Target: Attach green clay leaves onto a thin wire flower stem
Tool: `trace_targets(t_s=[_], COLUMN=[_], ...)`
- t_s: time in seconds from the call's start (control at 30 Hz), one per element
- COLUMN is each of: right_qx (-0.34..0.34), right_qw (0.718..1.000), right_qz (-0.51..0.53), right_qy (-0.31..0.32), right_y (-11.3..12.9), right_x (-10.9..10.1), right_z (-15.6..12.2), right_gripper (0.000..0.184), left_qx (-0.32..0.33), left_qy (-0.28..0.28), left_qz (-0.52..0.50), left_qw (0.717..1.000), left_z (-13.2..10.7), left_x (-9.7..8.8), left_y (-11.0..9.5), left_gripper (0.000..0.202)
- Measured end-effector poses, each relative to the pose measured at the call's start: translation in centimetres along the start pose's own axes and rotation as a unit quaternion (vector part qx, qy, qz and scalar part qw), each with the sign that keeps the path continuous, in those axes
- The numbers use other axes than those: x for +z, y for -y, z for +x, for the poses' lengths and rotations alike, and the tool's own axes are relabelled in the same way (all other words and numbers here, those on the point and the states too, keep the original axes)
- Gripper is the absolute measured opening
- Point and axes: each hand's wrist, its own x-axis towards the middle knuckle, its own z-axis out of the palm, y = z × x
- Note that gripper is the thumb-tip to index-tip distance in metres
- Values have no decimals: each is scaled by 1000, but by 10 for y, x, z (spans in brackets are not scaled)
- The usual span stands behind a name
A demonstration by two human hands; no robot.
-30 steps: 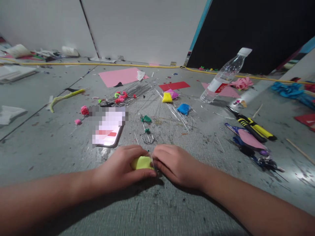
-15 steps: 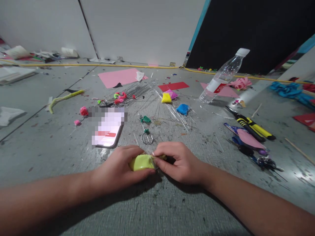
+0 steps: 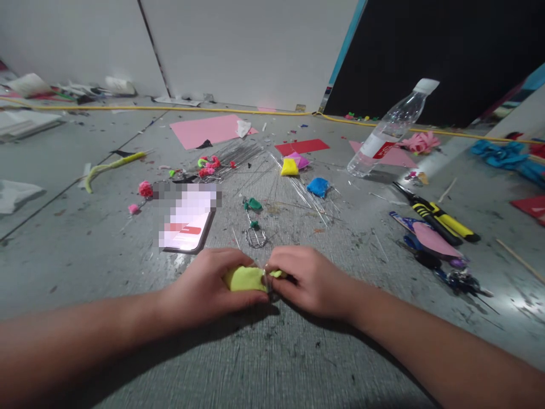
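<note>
My left hand [image 3: 208,289] is closed around a clear packet of yellow-green modelling clay [image 3: 244,279], thumb below and fingers above. At the packet's right end my right hand [image 3: 313,281] is closed in a pinch. A small bit of yellow-green clay [image 3: 278,274] shows between its fingers, close to the crinkled clear wrapper; whether it is joined to the rest is hidden. Just beyond my hands lies a bent-wire piece with a loop [image 3: 256,237] and green clay [image 3: 254,204] on it.
A phone [image 3: 187,224] lies ahead on the left. Yellow [image 3: 289,167] and blue clay packets [image 3: 318,187] rest near thin wires [image 3: 304,199]. On the right are a plastic bottle [image 3: 378,145], yellow-black pliers [image 3: 443,218] and a thin stick [image 3: 519,261].
A bit of yellow-green clay now shows more plainly in my right fingers, at the packet's end. Both hands stay almost in place; the view has shifted slightly.
</note>
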Motion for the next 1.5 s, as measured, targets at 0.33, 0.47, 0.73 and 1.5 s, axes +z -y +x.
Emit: trace_targets(t_s=[0.33, 0.47, 0.73, 1.5], right_qx=[181, 232, 256, 7], right_qw=[944, 857, 777, 981], right_qz=[177, 391, 542, 56], right_qy=[-212, -242, -190, -185], right_y=[2, 7, 2, 4], right_x=[4, 6, 3, 2], right_z=[2, 6, 7, 0], right_gripper=[22, 24, 20, 8], left_qx=[-18, -38, -37, -43], left_qy=[-22, -28, -40, -25], left_qz=[-9, -36, -52, -56], left_qw=[1000, 998, 997, 997], left_z=[0, 0, -2, -1], left_x=[1, 1, 2, 2], left_y=[-2, -1, 3, 0], left_gripper=[32, 34, 34, 33])
